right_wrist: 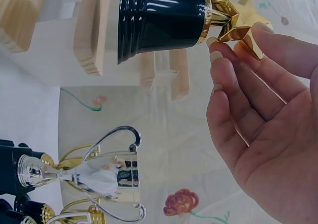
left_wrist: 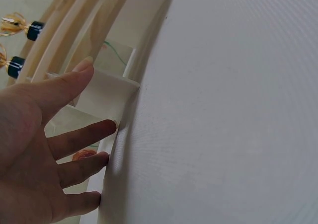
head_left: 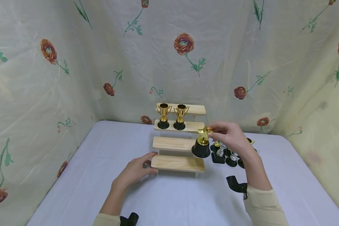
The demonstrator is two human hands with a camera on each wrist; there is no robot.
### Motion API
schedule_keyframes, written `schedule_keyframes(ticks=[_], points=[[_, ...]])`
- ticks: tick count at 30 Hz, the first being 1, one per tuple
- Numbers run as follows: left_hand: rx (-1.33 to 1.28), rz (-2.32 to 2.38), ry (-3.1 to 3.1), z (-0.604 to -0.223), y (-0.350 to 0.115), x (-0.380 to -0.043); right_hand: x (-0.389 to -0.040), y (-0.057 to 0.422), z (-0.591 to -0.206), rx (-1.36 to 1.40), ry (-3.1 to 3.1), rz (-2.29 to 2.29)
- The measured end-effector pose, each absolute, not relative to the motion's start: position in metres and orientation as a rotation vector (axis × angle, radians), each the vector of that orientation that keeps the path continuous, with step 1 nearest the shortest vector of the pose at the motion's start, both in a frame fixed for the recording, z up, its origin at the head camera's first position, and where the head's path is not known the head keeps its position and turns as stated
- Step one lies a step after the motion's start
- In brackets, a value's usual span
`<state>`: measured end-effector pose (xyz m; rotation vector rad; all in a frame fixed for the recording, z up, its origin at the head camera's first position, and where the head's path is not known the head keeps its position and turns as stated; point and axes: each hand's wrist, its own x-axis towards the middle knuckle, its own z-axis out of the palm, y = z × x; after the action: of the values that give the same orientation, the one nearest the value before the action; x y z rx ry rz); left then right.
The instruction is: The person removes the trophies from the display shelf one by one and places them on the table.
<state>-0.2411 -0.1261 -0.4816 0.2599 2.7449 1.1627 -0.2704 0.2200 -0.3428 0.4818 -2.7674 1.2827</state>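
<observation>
The star trophy (head_left: 201,147) is hanging by the stepped shelf's (head_left: 177,162) right end, its wide base probably risking a knock against a board, since the right hand (head_left: 231,137), reaching in from the near right, is pinching only the star on top. The left hand (head_left: 135,169), fingers spread, is touching the shelf's near left end, gripping nothing.

Pale, creased curtains (head_left: 158,50) — printed with rust-red flowers (head_left: 183,44) — hang behind and beside a white-covered table (head_left: 87,175).
</observation>
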Motion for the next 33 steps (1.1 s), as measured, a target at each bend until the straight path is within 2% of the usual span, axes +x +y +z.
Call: schedule_keyframes(ticks=[33], points=[[0.269,1.173,2.737,-0.482,-0.125,-0.240,-0.247,0.246,-0.354,0.385,-2.783,1.257]])
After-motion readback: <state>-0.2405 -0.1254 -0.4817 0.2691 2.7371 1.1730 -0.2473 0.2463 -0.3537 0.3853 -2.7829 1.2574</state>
